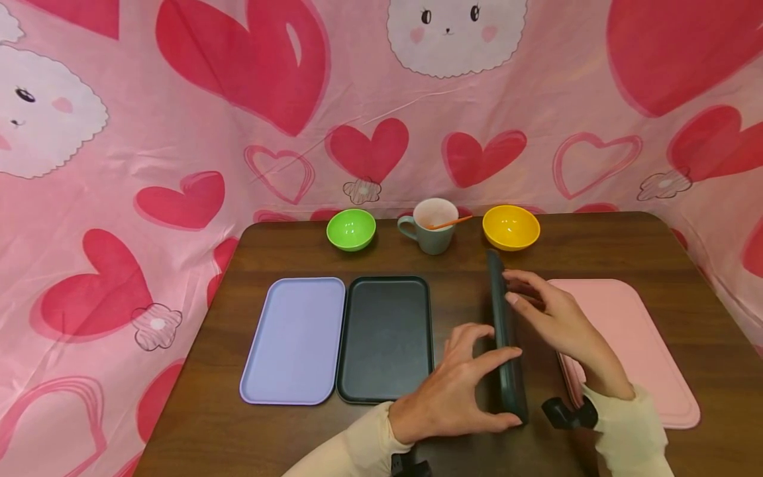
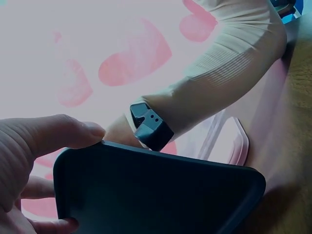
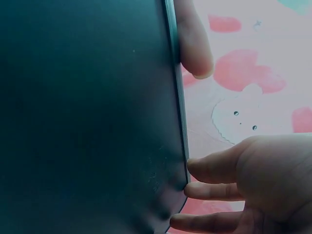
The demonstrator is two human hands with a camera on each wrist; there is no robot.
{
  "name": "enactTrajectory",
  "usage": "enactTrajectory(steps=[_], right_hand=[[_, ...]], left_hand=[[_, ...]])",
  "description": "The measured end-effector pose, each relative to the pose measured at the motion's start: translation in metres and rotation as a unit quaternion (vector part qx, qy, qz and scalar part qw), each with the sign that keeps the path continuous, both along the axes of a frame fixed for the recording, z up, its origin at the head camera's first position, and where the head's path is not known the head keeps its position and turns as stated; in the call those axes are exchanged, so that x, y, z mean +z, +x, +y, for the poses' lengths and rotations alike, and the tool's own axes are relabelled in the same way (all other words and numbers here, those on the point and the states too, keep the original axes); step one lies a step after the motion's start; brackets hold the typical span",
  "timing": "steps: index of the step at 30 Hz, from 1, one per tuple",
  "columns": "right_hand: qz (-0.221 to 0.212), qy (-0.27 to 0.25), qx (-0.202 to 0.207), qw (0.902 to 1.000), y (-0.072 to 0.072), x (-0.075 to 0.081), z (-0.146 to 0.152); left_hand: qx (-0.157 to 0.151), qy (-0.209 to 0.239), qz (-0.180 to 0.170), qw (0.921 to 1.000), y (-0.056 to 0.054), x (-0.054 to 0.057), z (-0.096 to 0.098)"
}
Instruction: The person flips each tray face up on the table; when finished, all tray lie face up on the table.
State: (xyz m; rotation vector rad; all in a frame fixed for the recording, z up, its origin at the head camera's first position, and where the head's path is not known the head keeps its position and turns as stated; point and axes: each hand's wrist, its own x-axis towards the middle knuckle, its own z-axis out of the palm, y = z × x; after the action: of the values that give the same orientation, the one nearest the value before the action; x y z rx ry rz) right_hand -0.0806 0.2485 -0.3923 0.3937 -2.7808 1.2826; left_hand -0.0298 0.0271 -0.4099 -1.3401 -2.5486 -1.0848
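A dark tray [image 1: 507,371] stands on its long side, seen nearly edge-on in the head view. My left hand [image 1: 450,391] grips it, the thumb by its near end and the forefinger over its upper edge. In the left wrist view the left thumb [image 2: 73,132] lies along the rim. My right hand [image 1: 560,324] touches the tray's far right part with its fingertips. The right wrist view shows the fairly straight right fingers [image 3: 214,192] against the tray's edge. Left of these hands, a second dark tray [image 1: 387,338] lies flat beside a lavender tray [image 1: 292,341].
A pink tray [image 1: 632,351] lies at the right, partly behind the right forearm. Along the back stand a green bowl [image 1: 351,230], a grey-green mug [image 1: 434,240] with an orange stick-like utensil [image 1: 450,223], and a yellow bowl [image 1: 510,228]. A heart-patterned cloth [image 1: 369,152] hangs behind the table.
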Motion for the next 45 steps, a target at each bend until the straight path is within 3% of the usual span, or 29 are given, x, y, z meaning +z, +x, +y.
enactTrajectory(steps=[4,14,27,32,38,45], right_hand=[[-0.003,-0.007,-0.003,1.0000,0.002,0.004,0.001],[0.022,-0.006,0.000,0.9997,0.009,0.009,0.006],[0.058,0.073,0.024,0.9953,0.026,0.022,0.012],[0.059,0.081,0.028,0.9946,0.031,0.023,0.016],[0.032,0.080,0.025,0.9959,0.031,0.023,0.021],[-0.004,0.094,0.010,0.9955,0.033,0.024,0.033]], left_hand=[[-0.007,0.002,0.007,1.0000,0.000,0.001,0.002],[-0.017,0.005,0.061,0.9980,-0.002,0.003,0.010],[-0.014,-0.002,0.135,0.9907,-0.003,-0.001,0.023],[-0.025,-0.005,0.134,0.9907,-0.001,-0.002,0.028],[-0.030,-0.032,0.138,0.9894,-0.001,-0.003,0.027],[-0.035,-0.021,0.089,0.9952,-0.001,-0.014,0.020]])
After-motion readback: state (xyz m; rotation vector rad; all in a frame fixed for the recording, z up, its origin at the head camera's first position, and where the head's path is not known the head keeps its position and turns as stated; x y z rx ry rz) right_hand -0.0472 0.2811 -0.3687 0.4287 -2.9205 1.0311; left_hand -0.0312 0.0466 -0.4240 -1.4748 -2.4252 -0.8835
